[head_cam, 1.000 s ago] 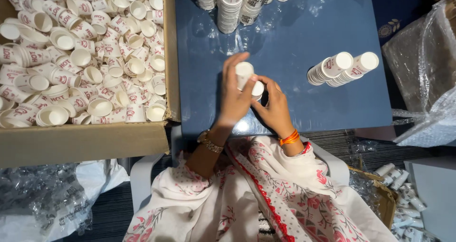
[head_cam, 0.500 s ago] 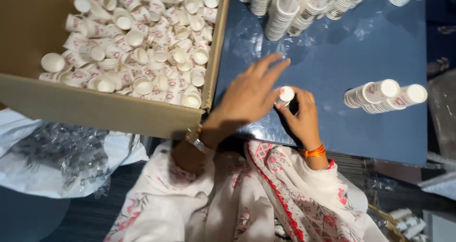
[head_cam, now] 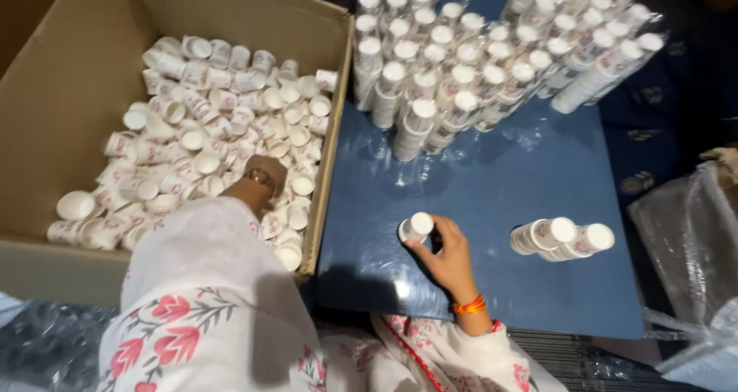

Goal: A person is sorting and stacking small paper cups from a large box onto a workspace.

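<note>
Paper cups: matt white with faint pink print | box: plain brown cardboard, dull and slightly rough | counter: smooth blue sheet with a glossy sheen | cup stack in right hand: matt paper | bags: clear crinkled shiny plastic | sleeve: soft white floral cloth

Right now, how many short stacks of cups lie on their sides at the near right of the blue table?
2: one stack and a second stack touching it on its right, on the blue table.
</note>
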